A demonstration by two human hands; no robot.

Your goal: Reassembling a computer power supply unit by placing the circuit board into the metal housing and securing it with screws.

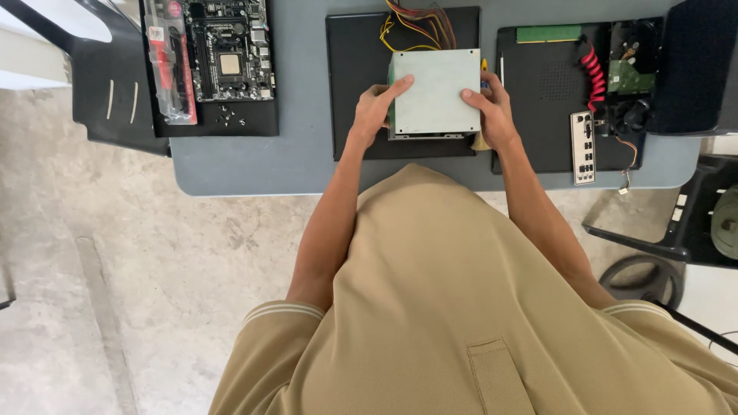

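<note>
A grey metal power supply box sits on a black mat in the middle of the grey table. Coloured wires run from its far side. My left hand grips the box's left edge, index finger lying on top. My right hand grips its right edge. A yellow-handled tool shows just behind my right hand; whether the hand holds it is unclear.
A motherboard lies on a black mat at the left with small screws and a red packet. On the right mat are a green memory stick, red cable, hard drive and metal port plate. Black chairs stand at both sides.
</note>
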